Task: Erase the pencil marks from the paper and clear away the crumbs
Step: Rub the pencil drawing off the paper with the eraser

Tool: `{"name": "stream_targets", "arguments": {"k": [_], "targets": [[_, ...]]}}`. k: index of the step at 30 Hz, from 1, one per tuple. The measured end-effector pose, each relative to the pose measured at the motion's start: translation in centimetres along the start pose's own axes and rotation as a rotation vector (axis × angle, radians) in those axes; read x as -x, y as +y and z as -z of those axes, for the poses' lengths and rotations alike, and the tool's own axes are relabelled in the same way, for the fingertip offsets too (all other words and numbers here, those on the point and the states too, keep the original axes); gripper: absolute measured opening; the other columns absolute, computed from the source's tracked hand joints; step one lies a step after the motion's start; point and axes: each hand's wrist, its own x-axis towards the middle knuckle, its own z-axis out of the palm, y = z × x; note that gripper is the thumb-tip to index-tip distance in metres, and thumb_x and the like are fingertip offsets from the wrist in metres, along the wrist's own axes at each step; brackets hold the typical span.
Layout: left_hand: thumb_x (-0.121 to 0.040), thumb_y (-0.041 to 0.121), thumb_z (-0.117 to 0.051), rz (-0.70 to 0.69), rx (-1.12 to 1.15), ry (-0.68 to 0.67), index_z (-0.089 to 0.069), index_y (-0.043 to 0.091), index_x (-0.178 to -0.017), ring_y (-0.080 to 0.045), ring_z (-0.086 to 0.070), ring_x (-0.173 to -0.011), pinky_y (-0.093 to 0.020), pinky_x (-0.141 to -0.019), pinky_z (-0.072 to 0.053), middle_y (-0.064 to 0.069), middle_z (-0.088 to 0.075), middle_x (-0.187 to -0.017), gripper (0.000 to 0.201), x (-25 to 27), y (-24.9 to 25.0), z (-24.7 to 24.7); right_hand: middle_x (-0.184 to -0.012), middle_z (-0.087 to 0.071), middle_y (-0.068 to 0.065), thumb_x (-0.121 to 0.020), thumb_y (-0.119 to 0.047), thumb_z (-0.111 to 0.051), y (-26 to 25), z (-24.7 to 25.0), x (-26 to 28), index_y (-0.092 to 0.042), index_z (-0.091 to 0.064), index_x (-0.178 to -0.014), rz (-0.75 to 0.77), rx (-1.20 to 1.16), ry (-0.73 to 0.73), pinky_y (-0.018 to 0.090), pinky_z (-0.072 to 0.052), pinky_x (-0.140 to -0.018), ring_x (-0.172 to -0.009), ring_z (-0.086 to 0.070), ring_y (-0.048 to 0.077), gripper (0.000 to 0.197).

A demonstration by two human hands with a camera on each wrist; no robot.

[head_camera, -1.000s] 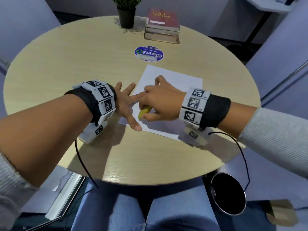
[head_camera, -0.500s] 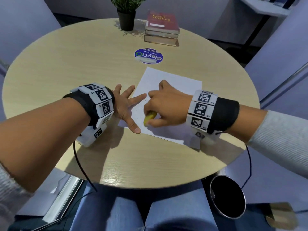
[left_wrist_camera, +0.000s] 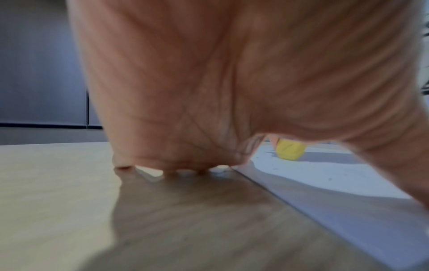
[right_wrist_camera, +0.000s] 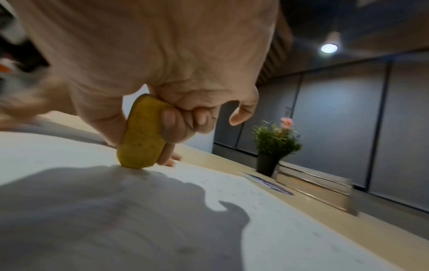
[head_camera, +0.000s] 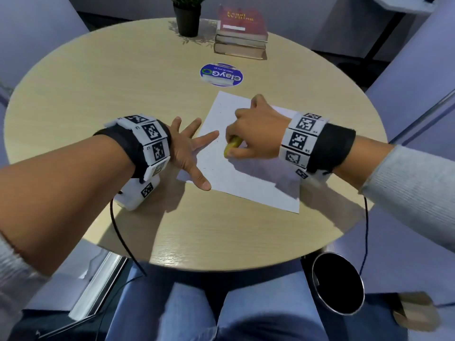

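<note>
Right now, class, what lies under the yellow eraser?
The white paper: the yellow eraser, gripped by the right hand, stands on it. Any marks beneath its tip are covered.

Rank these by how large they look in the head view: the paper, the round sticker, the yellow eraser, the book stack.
1. Paper, clearly largest.
2. Book stack.
3. Round sticker; it lies nearer the camera than the books.
4. Yellow eraser, partly hidden by the right hand.

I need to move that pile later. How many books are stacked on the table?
3, in one stack at the table's far edge, right of the potted plant: the red book on top, a second beneath it, a third at the bottom. No others show.
</note>
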Motion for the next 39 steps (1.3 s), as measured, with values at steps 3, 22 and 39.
{"name": "stream_targets", "arguments": {"k": [3,22,39], "targets": [[-0.052,0.076,-0.069,-0.006,-0.021,0.009,0.025,0.053,-0.14,-0.037,0.033,-0.138,-0.062,-0.11,0.005,0.006,0.036,-0.152,0.132,-0.3,-0.3,-0.1,-0.071,-0.045,-0.013,-0.088,-0.054,-0.045,-2.0,-0.4,1.0,-0.026,-0.066,-0.095,0.161,-0.02,-0.027,0.04,-0.026,-0.087,-0.083,-0.043,0.012,0.036],[-0.066,0.072,-0.065,0.014,-0.044,0.049,0.02,0.044,-0.147,-0.035,0.025,-0.142,-0.053,-0.113,0.005,0.0,0.028,-0.156,0.12,1.3,1.1,0.7,-0.07,-0.048,-0.01,-0.089,-0.055,-0.043,2.3,-2.1,0.2,-0.024,-0.068,-0.095,-0.061,-0.04,0.061,0.041,-0.026,-0.089,-0.081,-0.048,0.015,0.041],[-0.033,0.09,-0.045,0.015,-0.119,0.167,0.024,0.048,-0.143,-0.048,0.016,-0.14,-0.06,-0.111,0.002,-0.017,0.023,-0.156,0.136,0.9,2.3,-0.8,-0.078,-0.061,-0.01,-0.091,-0.056,-0.036,-1.7,-1.1,2.5,-0.026,-0.064,-0.093,0.027,-0.026,0.006,0.043,-0.027,-0.094,-0.086,-0.044,0.014,0.041]]}}
